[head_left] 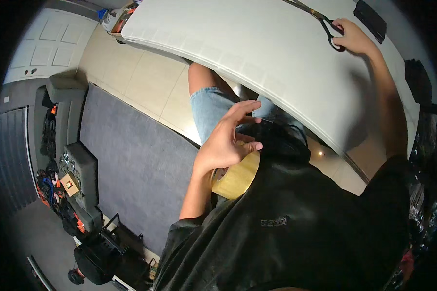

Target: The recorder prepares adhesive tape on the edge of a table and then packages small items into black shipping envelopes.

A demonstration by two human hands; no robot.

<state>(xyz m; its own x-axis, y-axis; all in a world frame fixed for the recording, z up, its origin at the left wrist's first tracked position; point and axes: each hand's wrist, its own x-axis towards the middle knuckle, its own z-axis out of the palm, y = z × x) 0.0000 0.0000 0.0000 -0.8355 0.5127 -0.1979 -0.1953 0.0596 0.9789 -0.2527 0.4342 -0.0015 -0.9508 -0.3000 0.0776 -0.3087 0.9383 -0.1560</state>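
Over my lap, my left hand [226, 140] is held with its fingers curved and apart, nothing between them. A roll of clear yellowish packing tape [240, 178] sits right beside that wrist, against my black shirt. Whether the roll hangs on the wrist or only rests beside it I cannot tell. At the far right, my right arm reaches across the white table [257, 53]. My right hand [352, 36] grips the black handles of a pair of scissors [320, 17], whose blades point to the far left and run out at the top edge of the view.
A flat black object [370, 20] lies on the table beyond my right hand. Left of the table are a tiled floor, a grey rug [136, 140] and a grey sofa [80, 160] with bags and a small box. A black chair [94, 257] stands at lower left.
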